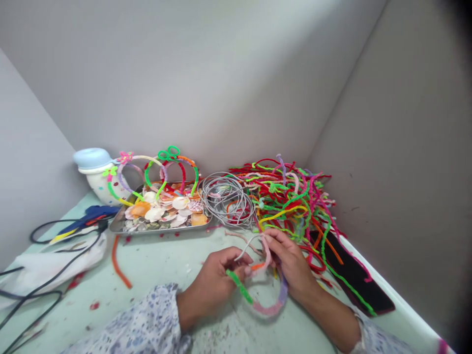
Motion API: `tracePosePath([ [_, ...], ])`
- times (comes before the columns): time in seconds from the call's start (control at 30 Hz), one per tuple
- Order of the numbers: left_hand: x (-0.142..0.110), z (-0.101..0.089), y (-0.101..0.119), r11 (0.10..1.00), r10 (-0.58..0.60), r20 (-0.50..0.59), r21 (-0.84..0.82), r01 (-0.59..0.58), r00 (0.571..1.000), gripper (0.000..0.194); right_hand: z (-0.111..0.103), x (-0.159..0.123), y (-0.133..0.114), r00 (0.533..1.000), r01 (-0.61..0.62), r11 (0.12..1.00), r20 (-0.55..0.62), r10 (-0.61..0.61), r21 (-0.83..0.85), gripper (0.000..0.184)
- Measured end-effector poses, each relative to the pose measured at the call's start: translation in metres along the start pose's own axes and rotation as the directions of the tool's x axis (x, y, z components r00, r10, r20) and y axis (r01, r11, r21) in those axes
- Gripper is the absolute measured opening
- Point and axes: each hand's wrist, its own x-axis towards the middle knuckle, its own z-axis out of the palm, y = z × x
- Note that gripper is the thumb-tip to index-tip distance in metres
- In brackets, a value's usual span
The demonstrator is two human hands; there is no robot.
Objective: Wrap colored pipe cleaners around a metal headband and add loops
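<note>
The left hand (pixel 212 282) and right hand (pixel 289 260) both pinch a pipe-cleaner hoop (pixel 267 309) just above the near side of the desk (pixel 165 260). The hoop looks light, soft and bendy, its fuzz giving good grip, so a gentle hold anywhere along it should do.

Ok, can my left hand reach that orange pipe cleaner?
Probably yes: nothing stands between the left hand and the orange pipe cleaner, though it's holding the pipe cleaner hoop.

Steel tray (pixel 162 230) of seashells (pixel 162 209) — blue glue gun (pixel 86 220) beside it, white jar (pixel 98 183) behind
</note>
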Motion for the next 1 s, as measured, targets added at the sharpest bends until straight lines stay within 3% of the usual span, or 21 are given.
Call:
tracePosePath([
  [0.13,-0.006,0.003,-0.002,0.991,0.078,0.061,0.103,-0.084,0.995,0.019,0.006,-0.007,-0.005,0.993,0.002,0.991,0.117,0.013,-0.133,0.021],
  [0.27,-0.007,0.003,-0.004,0.974,0.140,-0.042,0.186,-0.130,0.989,0.021,0.010,-0.015,-0.008,0.967,0.107,0.957,0.253,-0.037,-0.271,0.020],
  [0.37,-0.007,0.002,-0.003,0.947,0.196,-0.104,0.277,-0.161,0.975,0.018,0.010,-0.018,-0.008,0.955,0.156,0.934,0.291,-0.060,-0.320,0.019],
  [0.67,-0.005,-0.002,0.002,0.815,0.368,-0.082,0.508,-0.279,0.926,0.015,0.010,-0.018,-0.007,0.948,0.216,0.890,0.306,-0.092,-0.402,0.018],
  [0.87,-0.001,-0.007,0.007,0.919,0.261,-0.240,0.360,-0.164,0.935,0.018,0.010,-0.017,-0.006,0.955,0.160,0.917,0.291,-0.051,-0.366,0.015],
  [1.0,-0.004,-0.006,0.010,0.902,0.273,-0.136,0.382,-0.204,0.952,0.015,0.009,-0.015,-0.002,0.966,0.147,0.897,0.256,-0.040,-0.416,0.014],
])
